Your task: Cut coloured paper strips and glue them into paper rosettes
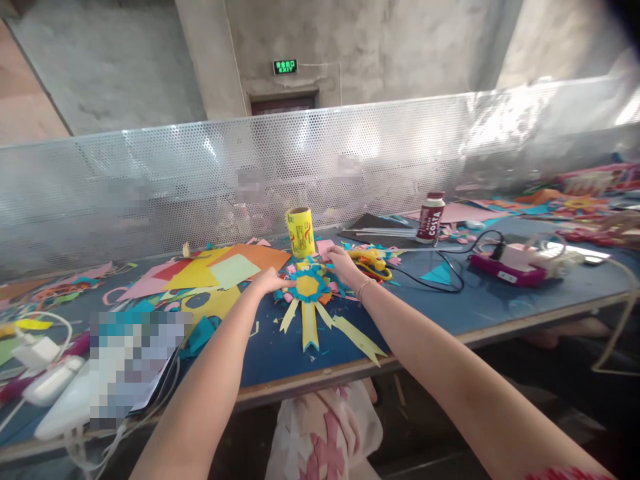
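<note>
1. From the head camera, a paper rosette [307, 285], yellow-centred with a blue frill, lies face up on a blue worktop [273, 363] between a person's two hands, its pale tails [310, 327] pointing toward the near edge.
2. The left grip [280, 283] touches the rosette's left side; whether its fingers pinch the paper or merely steady it cannot be told.
3. The right grip [341, 263] is at a small pink paper [325, 247] beyond the rosette; whether the fingers have closed on it is too small to tell.
4. A yellow tool [369, 259] lies just beside the right hand, near a looping black cord [454, 283]. A wrist sweeping right could snag that cord and drag the tool.
5. Pressing or tugging too hard on the left could crease or tear the frill, and a careless forearm could tip the upright yellow roll [300, 233] behind.
</note>
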`<state>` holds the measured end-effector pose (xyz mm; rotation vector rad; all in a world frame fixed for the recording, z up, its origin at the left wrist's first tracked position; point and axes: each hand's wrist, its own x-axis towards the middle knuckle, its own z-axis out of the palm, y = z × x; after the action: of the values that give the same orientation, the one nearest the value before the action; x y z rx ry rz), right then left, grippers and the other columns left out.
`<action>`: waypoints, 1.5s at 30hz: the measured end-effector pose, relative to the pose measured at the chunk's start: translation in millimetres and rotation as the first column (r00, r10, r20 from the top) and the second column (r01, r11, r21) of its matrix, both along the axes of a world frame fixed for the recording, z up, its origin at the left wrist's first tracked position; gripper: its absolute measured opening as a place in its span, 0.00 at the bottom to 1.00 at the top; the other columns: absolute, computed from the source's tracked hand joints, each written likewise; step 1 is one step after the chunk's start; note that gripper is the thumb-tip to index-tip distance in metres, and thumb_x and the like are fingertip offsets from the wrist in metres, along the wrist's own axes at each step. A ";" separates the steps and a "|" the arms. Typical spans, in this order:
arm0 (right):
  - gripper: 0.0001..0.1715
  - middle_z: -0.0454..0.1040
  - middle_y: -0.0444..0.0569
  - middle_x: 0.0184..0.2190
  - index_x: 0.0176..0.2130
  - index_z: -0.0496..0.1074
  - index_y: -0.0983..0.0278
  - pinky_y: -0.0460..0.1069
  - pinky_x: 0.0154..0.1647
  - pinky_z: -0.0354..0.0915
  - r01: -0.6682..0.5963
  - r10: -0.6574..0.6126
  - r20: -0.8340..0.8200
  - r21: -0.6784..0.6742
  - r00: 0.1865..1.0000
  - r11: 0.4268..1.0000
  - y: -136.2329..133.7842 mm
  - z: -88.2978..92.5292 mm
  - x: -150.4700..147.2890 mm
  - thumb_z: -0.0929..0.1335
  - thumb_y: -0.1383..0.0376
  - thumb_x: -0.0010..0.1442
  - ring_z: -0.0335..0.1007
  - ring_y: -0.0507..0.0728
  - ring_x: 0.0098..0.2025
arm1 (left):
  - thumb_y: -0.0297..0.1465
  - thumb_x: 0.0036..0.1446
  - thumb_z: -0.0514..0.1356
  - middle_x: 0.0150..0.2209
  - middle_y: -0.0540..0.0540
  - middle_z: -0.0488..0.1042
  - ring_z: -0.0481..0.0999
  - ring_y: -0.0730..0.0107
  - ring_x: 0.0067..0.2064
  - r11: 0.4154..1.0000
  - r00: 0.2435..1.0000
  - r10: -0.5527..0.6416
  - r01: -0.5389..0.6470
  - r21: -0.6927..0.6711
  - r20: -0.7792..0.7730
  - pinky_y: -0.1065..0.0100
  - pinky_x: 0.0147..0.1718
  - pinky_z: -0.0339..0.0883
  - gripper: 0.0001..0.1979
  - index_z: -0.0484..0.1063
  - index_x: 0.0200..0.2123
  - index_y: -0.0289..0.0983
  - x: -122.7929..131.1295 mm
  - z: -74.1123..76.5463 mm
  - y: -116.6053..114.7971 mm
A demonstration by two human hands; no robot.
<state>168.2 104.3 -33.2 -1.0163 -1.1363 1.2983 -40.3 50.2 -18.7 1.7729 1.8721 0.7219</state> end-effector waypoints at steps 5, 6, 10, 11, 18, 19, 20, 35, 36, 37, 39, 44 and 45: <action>0.10 0.64 0.40 0.23 0.28 0.60 0.61 0.44 0.24 0.62 0.051 -0.052 -0.055 -0.022 0.997 0.998 4.9 0.2 7.2 0.65 0.66 0.42 0.66 0.50 0.28 | 0.41 0.31 0.71 0.23 0.49 0.72 0.73 0.64 0.30 0.999 0.981 -0.018 0.009 0.045 0.193 0.67 0.28 0.64 0.22 0.70 0.29 0.35 9.6 -1.9 -0.8; 0.10 0.64 0.40 0.23 0.28 0.60 0.61 0.44 0.24 0.63 0.057 -0.058 -0.069 -0.024 0.996 0.998 5.9 0.6 8.6 0.66 0.66 0.42 0.66 0.50 0.27 | 0.39 0.31 0.72 0.26 0.48 0.73 0.74 0.63 0.32 0.998 0.972 -0.007 -0.010 0.070 0.236 0.67 0.30 0.65 0.24 0.69 0.32 0.35 12.2 -1.8 -1.4; 0.12 0.65 0.41 0.24 0.29 0.59 0.60 0.46 0.24 0.64 0.077 -0.080 -0.129 -0.021 0.988 0.997 8.4 7.0 15.3 0.67 0.65 0.41 0.68 0.52 0.28 | 0.32 0.30 0.73 0.39 0.43 0.74 0.75 0.64 0.39 0.984 0.925 0.005 -0.073 0.164 0.380 0.64 0.38 0.68 0.32 0.64 0.40 0.35 21.2 3.5 -6.0; 0.13 0.65 0.41 0.24 0.29 0.59 0.60 0.46 0.24 0.64 0.093 -0.095 -0.148 -0.020 0.985 0.995 8.5 9.8 17.4 0.67 0.65 0.41 0.68 0.52 0.29 | 0.31 0.31 0.73 0.41 0.42 0.74 0.75 0.64 0.40 0.977 0.916 -0.008 -0.078 0.196 0.400 0.65 0.40 0.68 0.32 0.63 0.41 0.35 22.4 5.7 -7.3; 0.10 0.63 0.40 0.25 0.29 0.58 0.59 0.46 0.30 0.68 0.224 -0.184 -0.355 0.076 0.917 0.972 -1.0 30.7 29.4 0.65 0.67 0.44 0.66 0.50 0.30 | 0.31 0.38 0.70 0.43 0.44 0.74 0.74 0.64 0.44 0.918 0.857 -0.215 0.013 0.397 0.468 0.65 0.43 0.68 0.29 0.64 0.45 0.36 17.1 12.9 -8.4; 0.10 0.63 0.41 0.25 0.28 0.58 0.59 0.46 0.30 0.68 0.215 -0.172 -0.346 0.088 0.922 0.973 -3.2 32.1 29.1 0.65 0.67 0.44 0.66 0.50 0.30 | 0.32 0.38 0.69 0.44 0.44 0.74 0.74 0.64 0.44 0.914 0.847 -0.240 0.033 0.403 0.474 0.65 0.42 0.69 0.29 0.64 0.45 0.36 15.7 12.7 -8.2; 0.10 0.63 0.41 0.25 0.28 0.58 0.59 0.46 0.30 0.68 0.201 -0.156 -0.336 0.105 0.929 0.974 -5.3 32.9 28.1 0.65 0.67 0.44 0.66 0.50 0.30 | 0.33 0.39 0.69 0.44 0.44 0.73 0.74 0.64 0.44 0.914 0.844 -0.253 0.049 0.402 0.473 0.65 0.42 0.69 0.28 0.65 0.45 0.36 14.4 12.6 -8.2; 0.12 0.62 0.38 0.24 0.30 0.57 0.59 0.46 0.25 0.65 -0.111 0.181 -0.353 0.208 0.918 0.972 -25.0 39.0 12.6 0.67 0.64 0.47 0.61 0.49 0.23 | 0.36 0.35 0.68 0.38 0.46 0.73 0.74 0.68 0.39 0.943 0.802 -0.183 -0.020 0.332 0.568 0.68 0.38 0.69 0.28 0.66 0.42 0.36 6.6 3.9 -4.7; 0.12 0.63 0.38 0.24 0.30 0.57 0.59 0.46 0.26 0.65 -0.116 0.187 -0.352 0.215 0.917 0.970 -26.4 40.2 12.8 0.67 0.63 0.48 0.62 0.49 0.24 | 0.35 0.35 0.68 0.37 0.46 0.73 0.74 0.69 0.38 0.945 0.790 -0.178 -0.030 0.326 0.587 0.68 0.37 0.68 0.28 0.65 0.41 0.36 6.3 2.7 -3.5; 0.12 0.63 0.39 0.25 0.30 0.57 0.59 0.47 0.27 0.66 -0.119 0.192 -0.353 0.218 0.916 0.969 -27.6 41.4 13.1 0.67 0.63 0.48 0.63 0.50 0.25 | 0.35 0.34 0.68 0.36 0.47 0.73 0.73 0.69 0.37 0.946 0.782 -0.173 -0.038 0.322 0.599 0.69 0.37 0.68 0.27 0.65 0.41 0.36 6.2 1.7 -2.5; 0.13 0.63 0.39 0.25 0.30 0.56 0.59 0.48 0.29 0.67 -0.128 0.203 -0.363 0.221 0.909 0.967 -29.4 43.3 13.8 0.67 0.63 0.48 0.65 0.51 0.27 | 0.35 0.34 0.68 0.36 0.47 0.73 0.73 0.69 0.37 0.948 0.777 -0.163 -0.048 0.316 0.608 0.69 0.35 0.68 0.27 0.65 0.40 0.37 6.5 0.8 -1.9; 0.11 0.64 0.40 0.25 0.29 0.57 0.59 0.47 0.28 0.65 -0.091 0.175 -0.396 0.222 0.901 0.971 -30.2 45.8 15.5 0.67 0.66 0.48 0.63 0.50 0.26 | 0.33 0.32 0.68 0.36 0.49 0.72 0.73 0.70 0.36 0.947 0.746 -0.182 -0.042 0.317 0.641 0.69 0.34 0.67 0.26 0.65 0.38 0.38 7.0 4.4 -4.9; 0.11 0.64 0.41 0.25 0.29 0.57 0.59 0.46 0.29 0.65 -0.077 0.163 -0.393 0.226 0.905 0.971 -29.4 46.0 16.2 0.67 0.66 0.48 0.63 0.50 0.28 | 0.32 0.32 0.69 0.36 0.49 0.72 0.73 0.69 0.36 0.944 0.744 -0.190 -0.040 0.328 0.640 0.69 0.34 0.67 0.26 0.65 0.38 0.38 6.3 5.3 -5.3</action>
<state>184.5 74.9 12.8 -0.4933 -0.9920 1.3794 -34.1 44.9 -13.4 1.4559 1.2254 1.4731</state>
